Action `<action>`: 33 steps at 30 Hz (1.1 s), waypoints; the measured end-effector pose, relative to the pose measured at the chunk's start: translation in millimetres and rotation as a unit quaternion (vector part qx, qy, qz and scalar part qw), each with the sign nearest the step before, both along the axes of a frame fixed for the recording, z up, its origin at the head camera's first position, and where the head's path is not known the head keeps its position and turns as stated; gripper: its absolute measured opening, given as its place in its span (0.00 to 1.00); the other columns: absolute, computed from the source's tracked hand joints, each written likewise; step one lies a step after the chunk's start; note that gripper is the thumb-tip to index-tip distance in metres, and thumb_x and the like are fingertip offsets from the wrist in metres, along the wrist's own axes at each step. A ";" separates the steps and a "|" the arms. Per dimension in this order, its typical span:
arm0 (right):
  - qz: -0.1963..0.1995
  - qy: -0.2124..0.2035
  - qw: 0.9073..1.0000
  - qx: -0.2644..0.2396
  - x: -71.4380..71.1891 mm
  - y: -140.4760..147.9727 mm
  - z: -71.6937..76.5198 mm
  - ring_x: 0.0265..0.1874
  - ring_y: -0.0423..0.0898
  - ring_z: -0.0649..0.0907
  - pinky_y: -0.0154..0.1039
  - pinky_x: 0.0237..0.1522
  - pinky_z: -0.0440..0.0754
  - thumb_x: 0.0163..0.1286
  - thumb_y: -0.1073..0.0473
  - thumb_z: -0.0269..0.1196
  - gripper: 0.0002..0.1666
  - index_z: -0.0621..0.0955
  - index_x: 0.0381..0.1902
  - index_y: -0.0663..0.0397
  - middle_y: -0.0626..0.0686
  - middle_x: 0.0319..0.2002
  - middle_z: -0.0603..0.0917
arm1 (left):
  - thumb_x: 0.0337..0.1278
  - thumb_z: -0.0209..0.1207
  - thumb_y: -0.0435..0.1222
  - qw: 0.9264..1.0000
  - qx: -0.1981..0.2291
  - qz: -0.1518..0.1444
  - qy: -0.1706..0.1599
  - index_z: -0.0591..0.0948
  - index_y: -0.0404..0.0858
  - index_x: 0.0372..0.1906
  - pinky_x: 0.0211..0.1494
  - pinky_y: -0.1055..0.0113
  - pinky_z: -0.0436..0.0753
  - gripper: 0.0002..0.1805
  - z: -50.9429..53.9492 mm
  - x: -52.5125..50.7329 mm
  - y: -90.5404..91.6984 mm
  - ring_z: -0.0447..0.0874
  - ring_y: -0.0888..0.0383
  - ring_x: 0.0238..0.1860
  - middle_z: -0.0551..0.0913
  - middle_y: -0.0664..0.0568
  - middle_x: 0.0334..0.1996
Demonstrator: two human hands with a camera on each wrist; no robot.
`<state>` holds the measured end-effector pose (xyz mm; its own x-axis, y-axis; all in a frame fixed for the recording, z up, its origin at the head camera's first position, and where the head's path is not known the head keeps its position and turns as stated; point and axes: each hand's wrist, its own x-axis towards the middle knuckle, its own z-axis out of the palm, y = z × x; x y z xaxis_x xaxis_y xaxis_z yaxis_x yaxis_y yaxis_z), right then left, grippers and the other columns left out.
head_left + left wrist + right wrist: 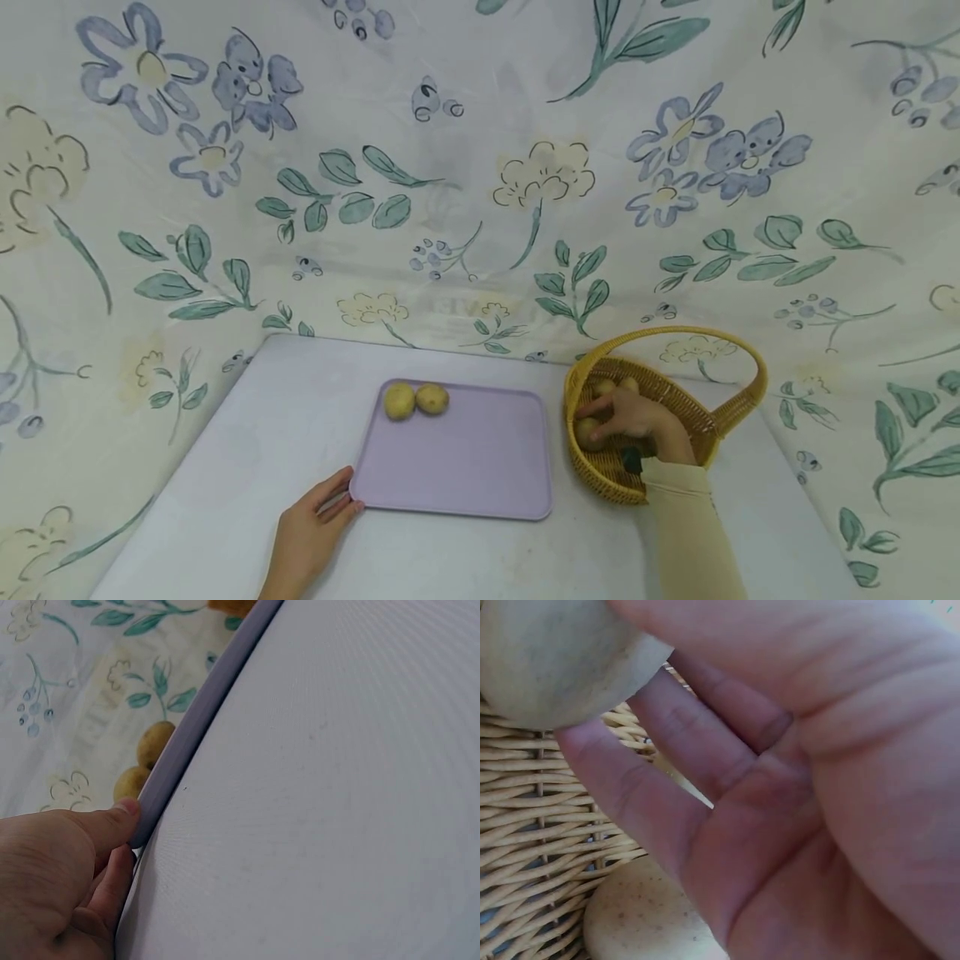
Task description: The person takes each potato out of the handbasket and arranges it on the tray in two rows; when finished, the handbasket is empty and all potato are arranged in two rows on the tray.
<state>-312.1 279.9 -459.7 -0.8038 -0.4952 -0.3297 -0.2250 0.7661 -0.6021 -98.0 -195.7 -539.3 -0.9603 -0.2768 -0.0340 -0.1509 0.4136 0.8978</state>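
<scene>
My left hand [311,527] pinches the near left corner of a lilac tray [465,467], thumb on the rim in the left wrist view. Two potatoes, one [399,402] beside the other [432,399], lie in the tray's far left corner. Inside a wicker basket [609,487] on the right, my right hand [636,417] grips a potato [588,435] between thumb and fingers. The right wrist view shows this held potato [555,664] at its upper left. Another potato [641,911] lies lower in that view, and more [628,385] sit behind the hand.
The basket's tall arched handle [667,332] rises over its opening. Tray and basket stand side by side on a white table [300,400], a narrow gap between them. A floral cloth [465,167] hangs behind and at the sides.
</scene>
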 end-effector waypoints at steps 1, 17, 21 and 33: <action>-0.002 0.000 1.000 -0.003 0.4 -0.1 -0.6 0.56 0.49 0.72 0.41 0.60 0.77 0.59 0.51 0.77 0.24 0.88 0.54 0.42 0.54 0.57 0.82 | 0.57 0.70 0.28 1.000 0.001 0.000 0.003 0.77 0.34 0.68 0.54 0.80 0.87 0.31 0.0 0.2 -0.5 0.86 0.46 0.58 0.82 0.37 0.63; -0.053 0.045 0.994 -0.088 24.9 18.3 22.6 0.53 0.48 0.75 0.25 0.53 0.78 0.60 0.52 0.76 0.27 0.87 0.57 0.50 0.56 0.55 0.84 | 0.57 0.71 0.28 1.000 0.000 -0.002 0.009 0.77 0.33 0.67 0.54 0.80 0.87 0.31 -0.5 1.8 -1.1 0.87 0.47 0.57 0.82 0.37 0.63; -0.024 0.117 0.992 -0.046 35.6 23.2 35.6 0.54 0.47 0.80 0.25 0.54 0.79 0.66 0.44 0.72 0.27 0.85 0.60 0.45 0.51 0.55 0.88 | 0.58 0.71 0.29 1.000 -0.006 -0.004 0.003 0.77 0.34 0.68 0.55 0.80 0.87 0.31 0.2 1.2 -1.7 0.86 0.46 0.58 0.81 0.37 0.63; -0.019 0.120 0.968 -0.219 79.9 15.6 63.1 0.58 0.27 0.81 0.27 0.53 0.88 0.68 0.61 0.70 0.28 0.80 0.65 0.56 0.57 0.66 0.81 | 0.58 0.70 0.28 1.000 -0.007 -0.009 0.010 0.76 0.32 0.68 0.54 0.83 0.86 0.31 1.5 2.7 -0.5 0.86 0.45 0.58 0.81 0.36 0.63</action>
